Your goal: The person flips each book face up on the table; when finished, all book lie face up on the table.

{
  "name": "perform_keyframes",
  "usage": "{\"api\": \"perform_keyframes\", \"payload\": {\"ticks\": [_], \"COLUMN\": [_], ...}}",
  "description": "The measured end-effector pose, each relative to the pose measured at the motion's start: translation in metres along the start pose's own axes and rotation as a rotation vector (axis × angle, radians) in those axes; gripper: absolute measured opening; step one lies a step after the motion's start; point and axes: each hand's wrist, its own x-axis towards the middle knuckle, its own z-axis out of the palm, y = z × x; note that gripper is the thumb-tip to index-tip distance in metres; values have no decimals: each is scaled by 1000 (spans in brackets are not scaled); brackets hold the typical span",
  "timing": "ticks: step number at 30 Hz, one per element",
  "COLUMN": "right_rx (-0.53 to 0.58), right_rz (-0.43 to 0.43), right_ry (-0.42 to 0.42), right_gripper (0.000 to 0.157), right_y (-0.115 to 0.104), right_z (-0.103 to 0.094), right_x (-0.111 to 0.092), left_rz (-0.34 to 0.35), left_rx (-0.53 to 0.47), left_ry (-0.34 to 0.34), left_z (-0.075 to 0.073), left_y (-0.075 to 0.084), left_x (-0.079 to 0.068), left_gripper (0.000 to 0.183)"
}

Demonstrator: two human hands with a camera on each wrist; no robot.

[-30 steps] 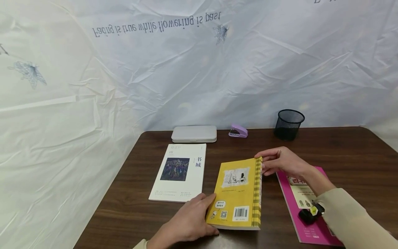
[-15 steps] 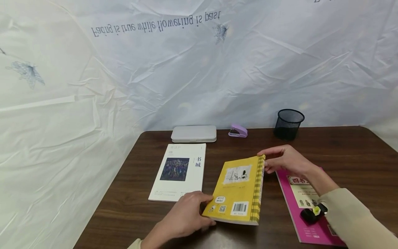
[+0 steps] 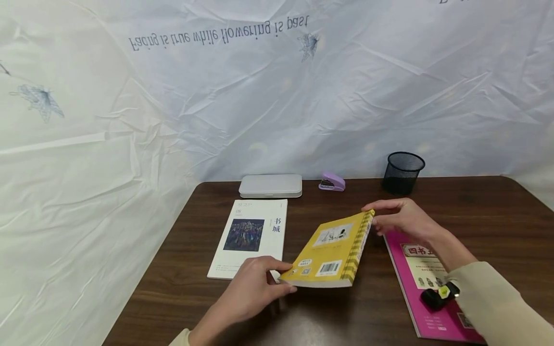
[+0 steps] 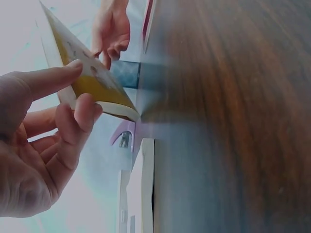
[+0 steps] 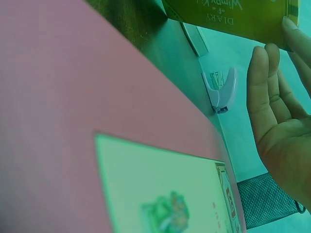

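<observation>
A yellow paperback book (image 3: 331, 247) is held tilted above the dark table, its back cover with the barcode facing up in the head view. My left hand (image 3: 253, 290) pinches its near left corner between thumb and fingers, also plain in the left wrist view, where the hand (image 4: 53, 131) grips the page edge. With thumb and fingers, my right hand (image 3: 409, 221) pinches the far right corner by the checked spine. In the right wrist view the front cover (image 5: 228, 17) shows "Diary of a Wimpy Kid", with the right fingers at its corner.
A white magazine (image 3: 246, 240) lies left of the book; a pink book (image 3: 411, 288) lies under the right forearm. Along the back stand a white case (image 3: 270, 186), a purple stapler (image 3: 332, 182) and a black mesh pen holder (image 3: 402, 174). White cloth hangs behind and at left.
Both hands have raised the yellow book and tilted it further, its near edge moving up and away from me. The right hand has shifted slightly to the right.
</observation>
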Motion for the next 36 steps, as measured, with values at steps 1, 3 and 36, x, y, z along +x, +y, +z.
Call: {"api": "perform_keyframes", "payload": {"ticks": [1,3,36], "right_rx": [5,11,54], "right_rz": [-4,-12,-89], "right_ry": [3,11,119], "right_gripper": [33,34,27], "right_y": [0,-1,-19], "right_z": [0,0,6], "right_x": [0,0,3], "left_rz": [-3,-11,63], "left_rx": [-5,-17,-96], "left_ry": [14,39,309], "left_z": [-1,-2,-15], "left_y": [0,0,-3], "left_x": [0,0,9], "left_gripper": [38,35,10]}}
